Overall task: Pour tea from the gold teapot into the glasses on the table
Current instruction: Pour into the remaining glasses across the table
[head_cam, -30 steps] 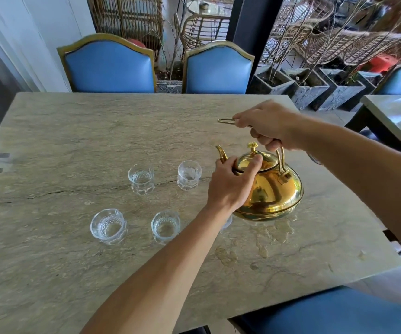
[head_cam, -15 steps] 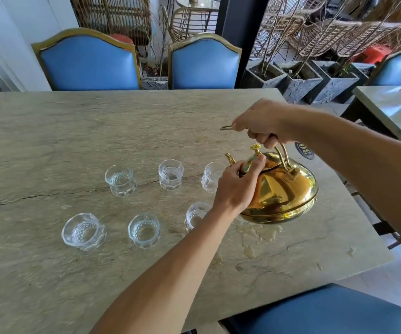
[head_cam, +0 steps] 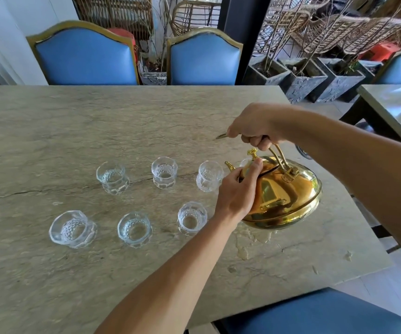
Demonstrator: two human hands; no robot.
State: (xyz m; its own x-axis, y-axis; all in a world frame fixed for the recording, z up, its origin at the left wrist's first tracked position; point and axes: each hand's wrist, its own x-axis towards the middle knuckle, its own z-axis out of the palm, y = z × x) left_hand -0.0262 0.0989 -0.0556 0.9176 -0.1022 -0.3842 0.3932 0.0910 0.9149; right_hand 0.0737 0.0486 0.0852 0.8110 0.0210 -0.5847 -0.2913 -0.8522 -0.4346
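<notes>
The gold teapot (head_cam: 283, 198) hangs just above the table, tilted to the left, its spout (head_cam: 229, 165) close to the back right glass (head_cam: 209, 175). My right hand (head_cam: 254, 127) is closed around the teapot's top handle. My left hand (head_cam: 238, 191) rests on the lid, thumb beside the gold knob (head_cam: 252, 153). Several small patterned glasses stand in two rows: back left (head_cam: 112, 177), back middle (head_cam: 163, 172), front left (head_cam: 73, 229), front middle (head_cam: 134, 229), front right (head_cam: 191, 216). No stream shows at the spout.
The stone table (head_cam: 50, 285) has wet patches (head_cam: 245, 244) under and in front of the teapot. Two blue chairs (head_cam: 83, 56) stand at the far edge, another blue seat (head_cam: 315, 312) at the near edge. A second table (head_cam: 394, 104) is at the right.
The view has shifted right, bringing the right-hand glasses into sight. The teapot has tipped further left, toward the back right glass. Both hands keep their hold.
</notes>
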